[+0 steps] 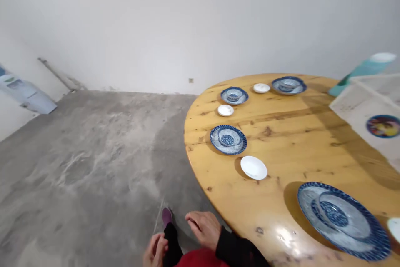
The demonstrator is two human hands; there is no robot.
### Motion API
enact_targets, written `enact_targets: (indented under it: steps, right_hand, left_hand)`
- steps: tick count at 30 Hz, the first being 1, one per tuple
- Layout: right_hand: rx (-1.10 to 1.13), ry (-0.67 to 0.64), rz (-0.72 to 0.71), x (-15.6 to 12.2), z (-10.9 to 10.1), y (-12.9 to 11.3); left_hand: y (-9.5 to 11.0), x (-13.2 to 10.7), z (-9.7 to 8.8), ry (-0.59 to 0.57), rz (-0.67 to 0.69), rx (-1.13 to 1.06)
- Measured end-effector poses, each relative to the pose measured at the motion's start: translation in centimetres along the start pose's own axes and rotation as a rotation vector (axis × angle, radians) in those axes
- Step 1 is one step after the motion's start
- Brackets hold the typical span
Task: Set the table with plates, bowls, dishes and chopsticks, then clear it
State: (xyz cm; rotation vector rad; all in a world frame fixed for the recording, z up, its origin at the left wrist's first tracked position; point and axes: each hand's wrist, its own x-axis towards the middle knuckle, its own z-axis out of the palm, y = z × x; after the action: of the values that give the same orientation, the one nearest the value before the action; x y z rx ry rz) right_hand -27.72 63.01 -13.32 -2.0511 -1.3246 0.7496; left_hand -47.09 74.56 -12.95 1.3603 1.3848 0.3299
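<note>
My left hand [155,250] hangs low at the bottom of the view, holding nothing, with its fingers loosely apart. My right hand [203,229] is also empty and sits just short of the edge of a round pine table [275,133]. Closest to that hand lies a large blue-and-white plate [343,221] carrying a matching bowl. Farther along stand a blue-patterned plate with a bowl [228,139], a white saucer [253,167] and a small white dish [225,110]. Neither hand touches the table.
A white crate [365,108] with a colourful disc inside overlaps the table's right side, and a teal object [362,71] rises behind it. Bare concrete floor [93,167] spreads left of the table. A purple shoe [166,217] shows below my hands.
</note>
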Motion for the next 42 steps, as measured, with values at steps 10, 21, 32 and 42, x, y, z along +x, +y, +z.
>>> enact_targets:
  steps: [10, 21, 32, 42]
  right_hand:
    - [-0.015, 0.152, 0.167, 13.0, 2.6, -5.8]
    - [-0.007, 0.31, 0.398, 22.1, 0.8, -4.6]
    - [0.054, 0.332, 0.404, 39.4, -9.7, 1.7]
    - [0.087, 0.392, 0.45, 46.5, -15.9, 6.1]
  left_hand:
    - [9.9, 17.7, -8.5, -0.121, 0.199, 0.141]
    - [20.3, 28.2, 0.1, -0.59, 0.421, 0.224]
    - [29.9, 45.1, 2.1, -0.382, 0.353, 0.333]
    - [36.9, 51.0, 7.9, -0.437, 0.284, 0.402]
